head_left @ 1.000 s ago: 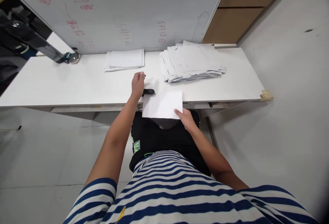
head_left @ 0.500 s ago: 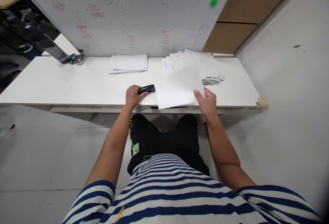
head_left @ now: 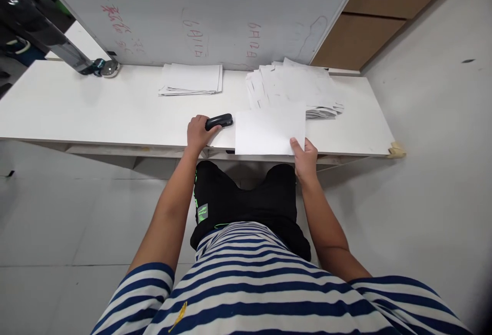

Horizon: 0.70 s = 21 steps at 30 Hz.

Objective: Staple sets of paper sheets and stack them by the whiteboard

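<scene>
My left hand [head_left: 199, 133] is wrapped round the rear of a black stapler [head_left: 220, 121], which lies on the white desk [head_left: 130, 114]. The stapler's front end points right, just short of the left edge of a white sheet of paper [head_left: 269, 129]. With thumb on top and fingers beneath, my right hand [head_left: 304, 156] pinches that paper at its lower right corner. Whether it is one sheet or more I cannot tell. The paper sits level over the desk's front edge, its far side overlapping a spread pile of papers [head_left: 295, 83].
A neater stack of papers [head_left: 192, 78] lies behind the stapler. A whiteboard [head_left: 215, 12] with red writing rises along the desk's back. At the back left, a clear bottle [head_left: 69, 50] leans over the desk edge. Tape [head_left: 396, 149] covers the front right corner.
My right hand has turned the paper straight, its near edge now parallel to the desk's front. The left hand keeps its hold on the stapler. My view has tipped slightly downward.
</scene>
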{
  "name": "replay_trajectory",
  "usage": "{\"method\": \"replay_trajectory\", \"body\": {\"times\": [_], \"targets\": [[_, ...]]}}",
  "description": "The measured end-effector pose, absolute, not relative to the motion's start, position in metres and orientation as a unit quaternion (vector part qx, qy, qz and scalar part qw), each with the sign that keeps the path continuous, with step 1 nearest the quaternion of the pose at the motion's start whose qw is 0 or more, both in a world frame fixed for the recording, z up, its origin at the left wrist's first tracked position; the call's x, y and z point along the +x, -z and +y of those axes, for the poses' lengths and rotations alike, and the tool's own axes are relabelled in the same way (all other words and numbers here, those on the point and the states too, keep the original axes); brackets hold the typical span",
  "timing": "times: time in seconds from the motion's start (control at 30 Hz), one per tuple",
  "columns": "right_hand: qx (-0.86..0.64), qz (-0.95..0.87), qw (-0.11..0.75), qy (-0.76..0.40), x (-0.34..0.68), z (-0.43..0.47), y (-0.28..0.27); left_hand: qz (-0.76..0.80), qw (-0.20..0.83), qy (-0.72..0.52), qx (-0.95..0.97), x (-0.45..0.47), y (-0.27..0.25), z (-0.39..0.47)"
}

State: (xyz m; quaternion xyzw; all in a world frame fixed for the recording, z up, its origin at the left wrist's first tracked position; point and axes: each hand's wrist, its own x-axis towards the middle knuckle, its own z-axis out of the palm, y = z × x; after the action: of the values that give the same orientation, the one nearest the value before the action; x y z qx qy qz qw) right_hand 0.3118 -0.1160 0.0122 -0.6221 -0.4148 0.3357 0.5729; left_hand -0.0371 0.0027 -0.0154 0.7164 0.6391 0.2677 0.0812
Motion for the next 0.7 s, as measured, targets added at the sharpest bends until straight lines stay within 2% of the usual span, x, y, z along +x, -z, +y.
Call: {"method": "replay_trajectory", "body": {"times": [0.23, 0.43, 0.57, 0.7], "targets": [[-0.576, -0.398, 0.589, -0.404, 0.277, -0.078, -0.02, 0.64, 0.087, -0.297, 0.704, -0.038, 0.014, 0.005], [-0.537, -0.419, 0.569, -0.46, 0.208, 0.023, -0.046, 0.662, 0.114, -0.247, 0.698, -0.039, 0.007, 0.009], [-0.534, -0.359, 0.537, -0.546, 0.142, 0.103, -0.06, 0.665, 0.13, -0.255, 0.69, -0.038, 0.007, 0.008], [-0.566, -0.306, 0.465, -0.608, 0.088, 0.156, -0.055, 0.672, 0.131, -0.254, 0.684, -0.037, 0.009, 0.007]]}}
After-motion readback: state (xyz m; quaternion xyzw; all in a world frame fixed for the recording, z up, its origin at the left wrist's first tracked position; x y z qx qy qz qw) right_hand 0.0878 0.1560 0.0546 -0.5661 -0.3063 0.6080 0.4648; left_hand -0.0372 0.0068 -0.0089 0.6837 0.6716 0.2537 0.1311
